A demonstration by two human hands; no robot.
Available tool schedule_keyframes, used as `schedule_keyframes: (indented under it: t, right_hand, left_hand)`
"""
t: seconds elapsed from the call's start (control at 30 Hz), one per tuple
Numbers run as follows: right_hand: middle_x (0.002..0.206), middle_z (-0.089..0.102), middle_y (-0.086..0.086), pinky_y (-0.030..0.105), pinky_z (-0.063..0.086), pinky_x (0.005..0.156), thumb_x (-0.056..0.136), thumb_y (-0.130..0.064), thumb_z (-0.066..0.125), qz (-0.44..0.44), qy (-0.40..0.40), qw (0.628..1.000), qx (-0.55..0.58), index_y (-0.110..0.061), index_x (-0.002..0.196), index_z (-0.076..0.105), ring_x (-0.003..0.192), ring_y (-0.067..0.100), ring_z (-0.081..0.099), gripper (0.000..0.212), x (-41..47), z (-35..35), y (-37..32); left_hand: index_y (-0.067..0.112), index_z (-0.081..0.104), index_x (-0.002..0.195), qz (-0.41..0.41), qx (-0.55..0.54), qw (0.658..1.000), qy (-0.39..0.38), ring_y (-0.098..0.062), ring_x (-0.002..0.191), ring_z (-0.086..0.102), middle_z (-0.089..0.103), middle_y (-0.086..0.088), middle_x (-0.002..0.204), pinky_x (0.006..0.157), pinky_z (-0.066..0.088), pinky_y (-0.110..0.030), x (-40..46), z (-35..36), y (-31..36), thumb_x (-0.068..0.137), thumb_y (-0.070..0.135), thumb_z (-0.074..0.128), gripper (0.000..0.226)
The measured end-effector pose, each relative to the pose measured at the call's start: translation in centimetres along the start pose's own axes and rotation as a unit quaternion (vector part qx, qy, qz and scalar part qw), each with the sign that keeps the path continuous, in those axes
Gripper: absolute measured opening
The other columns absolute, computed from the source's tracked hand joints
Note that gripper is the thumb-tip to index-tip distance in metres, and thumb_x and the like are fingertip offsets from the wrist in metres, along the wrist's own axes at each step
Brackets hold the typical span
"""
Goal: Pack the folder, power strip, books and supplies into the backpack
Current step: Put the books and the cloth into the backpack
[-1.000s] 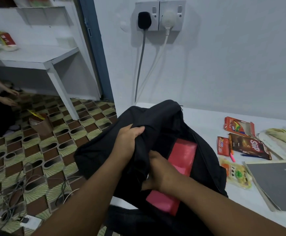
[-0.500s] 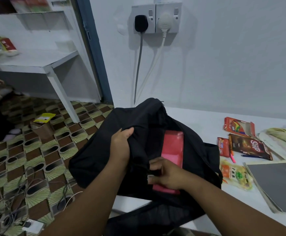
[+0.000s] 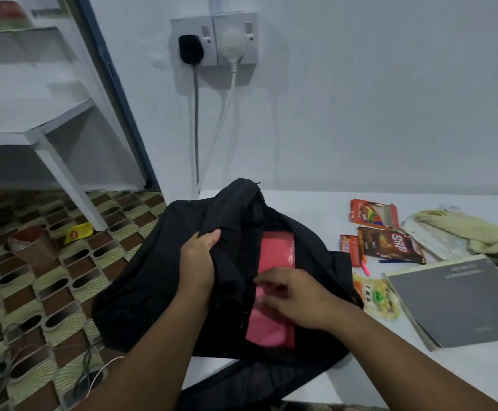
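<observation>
Presently the black fabric backpack (image 3: 164,280) lies open at the white counter (image 3: 316,209) edge with a flat pink plastic folder (image 3: 274,253) inside, left hand (image 3: 198,262) fingers pinching its opening flap, right hand (image 3: 298,295) fingers spread loosely on the folder, a grey-covered book (image 3: 461,301) lying nearby.

Readable: "Slip" in white on the dark brown snack packet (image 3: 390,246), far right on the table. Grey book (image 3: 461,301), near right: small pale cover text, upside down, too blurred to read. Red pack (image 3: 373,211), yellow pouch (image 3: 378,295), yellow wrapper on floor (image 3: 78,232): print illegible.
</observation>
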State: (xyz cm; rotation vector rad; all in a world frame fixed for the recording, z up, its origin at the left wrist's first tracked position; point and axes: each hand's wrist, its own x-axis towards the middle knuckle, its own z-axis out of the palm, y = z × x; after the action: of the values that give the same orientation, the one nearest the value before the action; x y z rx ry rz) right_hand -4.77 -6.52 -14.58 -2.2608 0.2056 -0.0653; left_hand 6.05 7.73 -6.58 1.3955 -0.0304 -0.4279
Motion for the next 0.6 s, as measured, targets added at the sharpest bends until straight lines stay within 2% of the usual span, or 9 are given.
schedule_keyframes:
  t: [0.07, 0.13, 0.2, 0.23, 0.3, 0.37, 0.47, 0.53, 0.6]
  right_hand:
    - [0.114, 0.068, -0.01, 0.021, 0.049, 0.096, 0.089, -0.028, 0.072, 0.005, 0.044, 0.999, 0.019, -0.022, 0.121, 0.071, 0.104, 0.003, 0.063, 0.032, -1.0, -1.5, 0.8]
    - [0.104, 0.07, -0.01, 0.019, 0.051, 0.09, 0.09, -0.023, 0.072, 0.011, 0.093, 0.995, 0.033, -0.022, 0.11, 0.075, 0.097, 0.002, 0.065, 0.02, -2.0, -3.0, 1.8]
    - [0.097, 0.072, -0.013, 0.017, 0.05, 0.085, 0.089, -0.019, 0.073, 0.015, 0.144, 0.988, 0.048, -0.022, 0.1, 0.077, 0.093, 0.001, 0.066, 0.012, -2.8, -4.3, 2.6]
    - [0.094, 0.072, -0.014, 0.014, 0.05, 0.083, 0.089, -0.018, 0.073, 0.016, 0.175, 0.983, 0.052, -0.023, 0.096, 0.077, 0.092, 0.0, 0.066, 0.01, -3.5, -5.1, 3.2]
    - [0.093, 0.072, -0.016, 0.009, 0.047, 0.081, 0.088, -0.015, 0.073, 0.026, 0.238, 0.97, 0.044, -0.024, 0.094, 0.077, 0.091, -0.002, 0.065, 0.012, -5.1, -7.1, 4.7]
    - [0.09, 0.072, -0.016, 0.007, 0.047, 0.077, 0.087, -0.011, 0.073, 0.059, 0.291, 0.954, 0.048, -0.025, 0.092, 0.077, 0.086, -0.004, 0.065, 0.015, -6.8, -9.5, 6.8]
    - [0.089, 0.07, -0.016, 0.013, 0.046, 0.069, 0.085, -0.014, 0.072, 0.158, 0.32, 0.934, 0.028, -0.035, 0.089, 0.073, 0.079, -0.005, 0.063, 0.021, -9.5, -13.3, 10.4]
    - [0.107, 0.068, -0.008, 0.022, 0.046, 0.08, 0.084, -0.016, 0.07, 0.224, 0.313, 0.921, -0.058, -0.031, 0.104, 0.072, 0.093, 0.002, 0.06, 0.025, -11.7, -15.8, 13.5]
    - [0.124, 0.062, 0.004, 0.035, 0.046, 0.092, 0.081, -0.028, 0.066, 0.288, 0.294, 0.894, -0.177, -0.02, 0.124, 0.064, 0.113, 0.023, 0.057, 0.043, -13.5, -17.9, 16.2]
  left_hand:
    - [0.023, 0.059, 0.075, 0.005, 0.0, 1.0, -0.014, -0.009, 0.067, 0.065, 0.068, 0.017, 0.054, 0.066, 0.049, -0.025, -0.7, 1.5, 0.0, 0.096, 0.012, 0.057, 0.024]
    - [0.016, 0.07, 0.086, 0.001, 0.007, 0.999, -0.038, -0.023, 0.083, 0.071, 0.077, 0.003, 0.077, 0.076, 0.056, -0.036, -0.9, 3.5, -0.7, 0.094, 0.015, 0.059, 0.014]
    - [0.011, 0.072, 0.096, 0.003, 0.044, 0.997, -0.062, -0.032, 0.09, 0.071, 0.076, -0.012, 0.096, 0.081, 0.056, -0.044, -0.5, 5.0, -1.9, 0.089, 0.018, 0.063, 0.013]
    - [0.015, 0.071, 0.096, 0.007, 0.078, 0.994, -0.07, -0.03, 0.089, 0.071, 0.075, -0.012, 0.096, 0.083, 0.055, -0.045, -0.3, 5.9, -2.6, 0.085, 0.022, 0.068, 0.013]
    - [0.029, 0.067, 0.09, 0.022, 0.186, 0.98, -0.072, -0.027, 0.089, 0.07, 0.075, -0.001, 0.092, 0.098, 0.049, -0.055, 0.1, 7.4, -4.2, 0.069, 0.039, 0.075, 0.024]
    - [0.03, 0.06, 0.086, 0.047, 0.314, 0.946, -0.065, -0.025, 0.089, 0.066, 0.069, 0.004, 0.093, 0.1, 0.043, -0.061, 0.2, 8.9, -5.6, 0.057, 0.05, 0.071, 0.037]
    - [0.024, 0.05, 0.094, 0.096, 0.455, 0.884, -0.047, -0.021, 0.087, 0.057, 0.053, 0.005, 0.104, 0.104, 0.039, -0.06, -0.9, 11.4, -7.8, 0.069, 0.041, 0.069, 0.036]
    - [0.02, 0.048, 0.11, 0.109, 0.512, 0.851, -0.034, -0.021, 0.096, 0.054, 0.048, 0.004, 0.117, 0.115, 0.023, -0.059, -1.9, 13.3, -9.7, 0.079, 0.035, 0.067, 0.039]
    - [0.017, 0.045, 0.124, 0.117, 0.549, 0.827, -0.03, -0.022, 0.109, 0.055, 0.044, 0.003, 0.127, 0.119, 0.012, -0.058, -2.4, 14.6, -11.3, 0.084, 0.038, 0.064, 0.049]
